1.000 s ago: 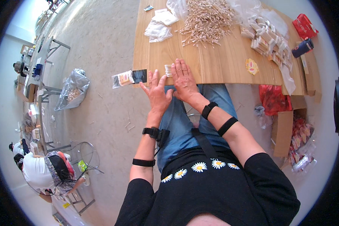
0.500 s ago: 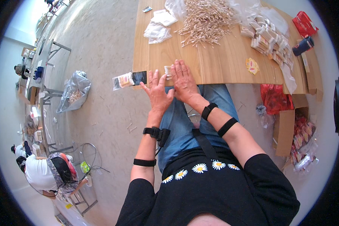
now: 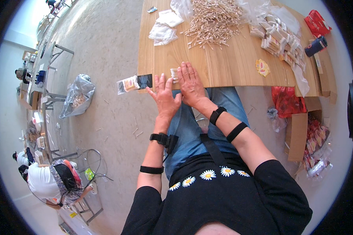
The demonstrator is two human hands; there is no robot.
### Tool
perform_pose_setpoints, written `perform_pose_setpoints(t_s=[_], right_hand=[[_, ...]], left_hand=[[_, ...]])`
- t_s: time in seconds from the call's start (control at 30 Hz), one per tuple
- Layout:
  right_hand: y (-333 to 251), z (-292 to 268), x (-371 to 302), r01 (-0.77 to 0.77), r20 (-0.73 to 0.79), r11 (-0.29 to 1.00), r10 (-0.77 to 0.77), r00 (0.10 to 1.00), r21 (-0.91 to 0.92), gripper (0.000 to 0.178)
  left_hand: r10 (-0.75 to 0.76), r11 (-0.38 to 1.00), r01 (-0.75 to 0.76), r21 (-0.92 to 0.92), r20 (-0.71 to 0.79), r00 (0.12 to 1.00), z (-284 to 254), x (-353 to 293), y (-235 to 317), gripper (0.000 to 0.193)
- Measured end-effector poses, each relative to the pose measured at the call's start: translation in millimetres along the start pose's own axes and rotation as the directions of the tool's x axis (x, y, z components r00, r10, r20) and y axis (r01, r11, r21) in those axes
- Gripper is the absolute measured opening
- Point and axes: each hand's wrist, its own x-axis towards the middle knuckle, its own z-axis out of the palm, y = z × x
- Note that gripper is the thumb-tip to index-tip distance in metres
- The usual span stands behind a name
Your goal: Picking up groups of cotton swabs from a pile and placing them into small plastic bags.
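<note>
A small row of cotton swabs lies flat on the wooden table near its front edge. My left hand rests at the left of the row, fingers outstretched and spread. On the other side, my right hand lies flat with its fingers extended, touching the row's right side and covering part of it. Left of my left hand, a clear bag of cotton swabs sticks out past the table's edge, with a black flat piece beside it.
A big heap of loose cotton swabs sits at the back, with clear empty bags to its left. Packed bundles, yellow cards and a dark bottle are on the right. A cardboard box stands below.
Both hands stay nearly still around the row of cotton swabs. I see no clear movement of the things on the table.
</note>
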Motion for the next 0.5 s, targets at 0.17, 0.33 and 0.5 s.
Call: perform_pose_setpoints(t_s=[0.17,0.33,0.5], right_hand=[[0.4,-2.8,0.0,-0.003,0.016,1.0,0.004,1.0,-0.024,0.097],[-1.2,2.5,0.8,0.003,-0.031,0.999,-0.005,0.999,-0.053,0.099],[2.1,5.6,-0.1,0.004,-0.022,0.999,-0.005,1.0,-0.037,0.106]], left_hand=[[0.014,1.0,-0.014,0.007,0.006,1.0,-1.2,-2.6,-0.5,0.062],[0.002,1.0,-0.002,-0.018,-0.01,1.0,-0.8,-3.3,-4.0,0.06],[-0.016,0.999,0.017,-0.045,0.021,1.0,-1.8,-6.7,-2.1,0.057]])
